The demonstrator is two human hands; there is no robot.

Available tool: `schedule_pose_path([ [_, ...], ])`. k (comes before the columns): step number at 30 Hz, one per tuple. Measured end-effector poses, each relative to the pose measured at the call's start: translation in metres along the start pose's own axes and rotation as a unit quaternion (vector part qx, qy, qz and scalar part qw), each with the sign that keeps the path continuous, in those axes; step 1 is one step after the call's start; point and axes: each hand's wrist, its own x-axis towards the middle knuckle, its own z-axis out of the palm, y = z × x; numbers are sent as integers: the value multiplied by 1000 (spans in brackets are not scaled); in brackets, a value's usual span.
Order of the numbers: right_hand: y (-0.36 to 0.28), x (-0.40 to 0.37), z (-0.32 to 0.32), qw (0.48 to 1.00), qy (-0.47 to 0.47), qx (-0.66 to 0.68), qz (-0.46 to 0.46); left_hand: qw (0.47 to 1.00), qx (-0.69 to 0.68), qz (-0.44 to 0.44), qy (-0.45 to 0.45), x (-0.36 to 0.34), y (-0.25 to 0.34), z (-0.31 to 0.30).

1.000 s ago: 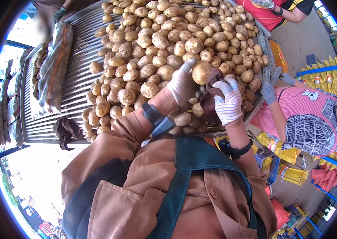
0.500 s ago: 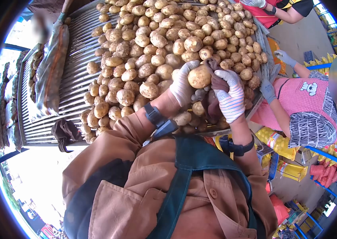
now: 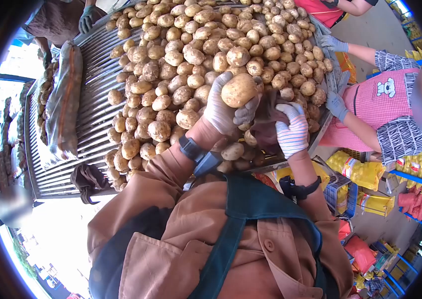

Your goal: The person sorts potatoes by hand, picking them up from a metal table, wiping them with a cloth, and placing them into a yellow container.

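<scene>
At mid-frame the left hand (image 3: 219,107) grips one potato (image 3: 239,90) raised above the heap (image 3: 196,45) on the slatted desk (image 3: 91,94), the right hand (image 3: 293,130) clutches a brown cloth (image 3: 265,132) just beside it, and I judge nearly that whole heap awaits wiping.

potatoes (image 3: 196,55) heaped over pretty much the whole slatted table (image 3: 96,99), open lane only on the bare slats at left, long sack (image 3: 64,99) blocking past that, dark cloth (image 3: 88,182) on the near edge, co-worker's gloved hands (image 3: 338,104) crowding the right rim
</scene>
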Motion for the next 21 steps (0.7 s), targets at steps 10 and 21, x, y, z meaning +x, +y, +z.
schedule_pose_path([
  [10, 82, -92, 26, 876, 204, 361, 246, 991, -36, -5, 129, -4, -61, 34],
  [21, 89, -119, 41, 948, 163, 215, 170, 931, 240, -231, 146, 80, -227, 24],
])
